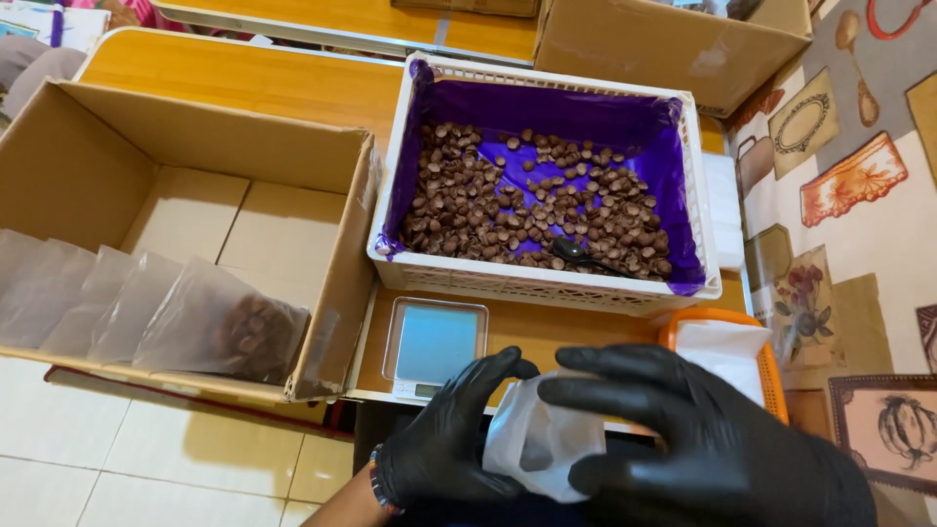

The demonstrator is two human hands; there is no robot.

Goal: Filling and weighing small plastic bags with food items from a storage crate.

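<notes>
Both my black-gloved hands, left (451, 444) and right (703, 439), have fingers grasping an empty translucent pouch (539, 441); small scale (434, 346) just beyond, white crate (547, 278) of brown pieces (532, 200) farther ahead

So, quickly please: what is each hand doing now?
Left hand: closed on the small translucent plastic bag.
Right hand: fingers gripping the same bag from the other side.

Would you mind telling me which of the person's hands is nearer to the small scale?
Left. The left hand sits just below the scale, its fingertips almost at the edge. The right hand is farther off, down and to its right.
</notes>
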